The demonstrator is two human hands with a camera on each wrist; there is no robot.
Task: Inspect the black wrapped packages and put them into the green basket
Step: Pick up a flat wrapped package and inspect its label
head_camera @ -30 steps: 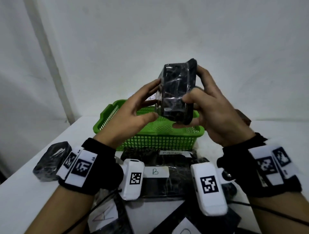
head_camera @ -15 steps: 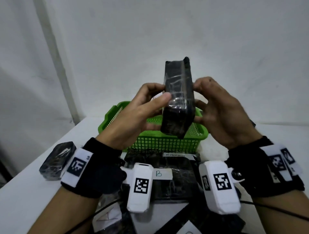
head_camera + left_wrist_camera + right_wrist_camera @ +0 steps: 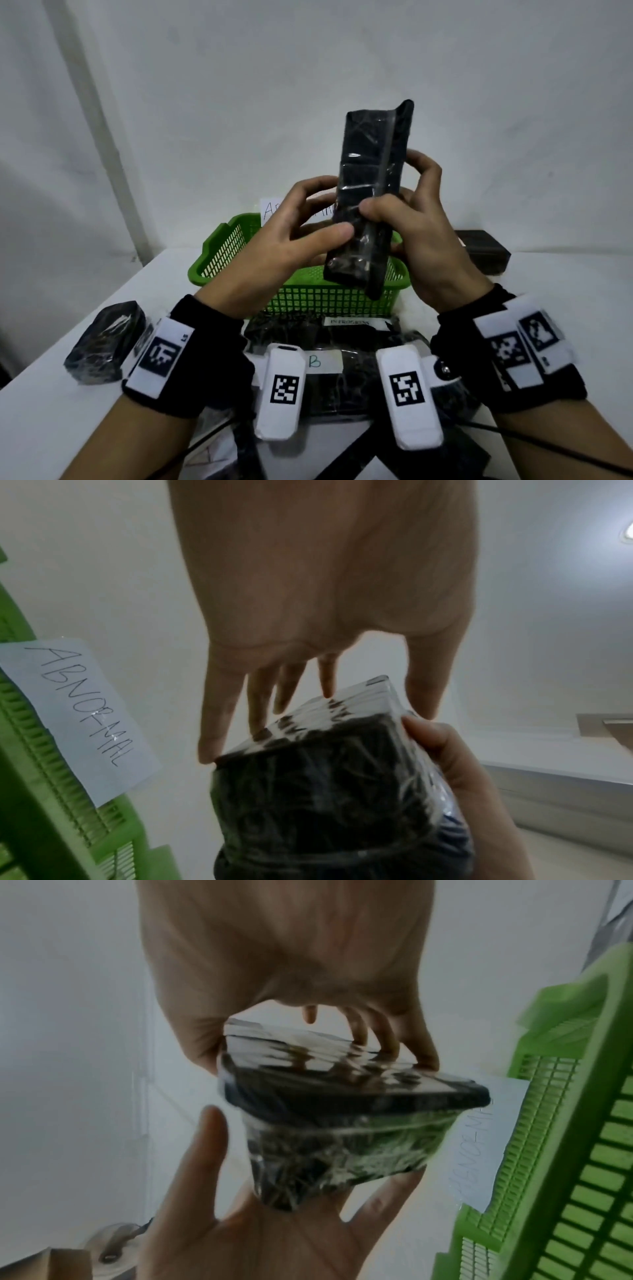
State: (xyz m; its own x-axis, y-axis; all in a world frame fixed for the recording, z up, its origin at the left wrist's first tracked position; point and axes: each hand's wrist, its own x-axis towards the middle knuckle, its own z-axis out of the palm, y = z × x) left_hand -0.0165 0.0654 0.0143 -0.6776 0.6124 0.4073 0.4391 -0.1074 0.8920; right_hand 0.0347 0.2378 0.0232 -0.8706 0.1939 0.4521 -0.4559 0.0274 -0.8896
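Note:
I hold one black wrapped package (image 3: 373, 161) upright on its narrow end, above the green basket (image 3: 219, 250). My left hand (image 3: 308, 219) grips its lower left side, thumb on the near face and fingers behind. My right hand (image 3: 406, 204) pinches the right edge, thumb in front and fingers curled round the back. In the left wrist view the package (image 3: 325, 791) shows shiny film, with my left fingertips (image 3: 219, 739) on its top edge. In the right wrist view the package (image 3: 342, 1123) sits between both hands beside the basket (image 3: 565, 1137).
Another wrapped package (image 3: 106, 342) lies on the white table at the left. More black packages with a paper label "B" (image 3: 322, 363) lie under my wrists. A dark box (image 3: 486, 251) stands right of the basket. A paper sign reading ABNORMAL (image 3: 78, 712) hangs on the basket's far rim.
The package has been turned from tilted to standing tall on its end and lifted a little. Both hands have shifted their grip down to its lower half.

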